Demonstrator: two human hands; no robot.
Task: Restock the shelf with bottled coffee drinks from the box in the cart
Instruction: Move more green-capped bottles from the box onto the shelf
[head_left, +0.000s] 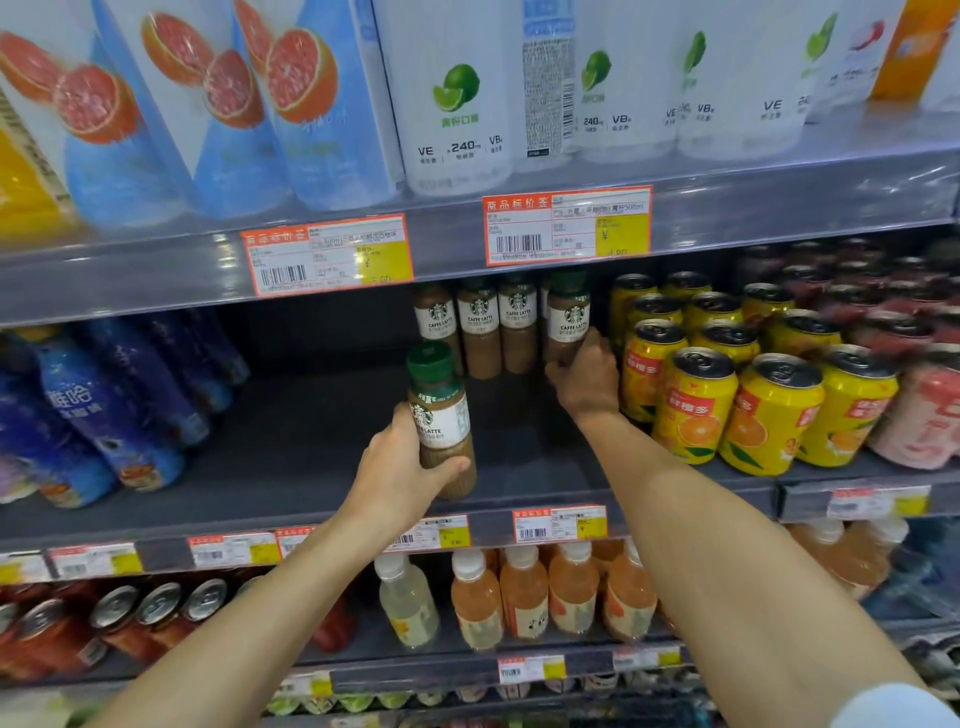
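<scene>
A dark middle shelf (311, 447) has a bare gap in its centre. At its back stand three brown latte bottles (480, 327) with green caps and white labels. My right hand (584, 382) reaches deep into the shelf and grips the lower part of another latte bottle (569, 312) at the right end of that row. My left hand (397, 478) holds a further latte bottle (441, 415) upright near the shelf's front edge; whether its base touches the shelf I cannot tell. The box and cart are out of view.
Yellow orange-drink cans (727, 384) crowd the shelf just right of my right hand. Blue bottles (104, 405) fill its left side. Tall cartons and white lime bottles (457, 104) stand on the shelf above. Orange juice bottles (524, 592) and cans sit on the shelf below.
</scene>
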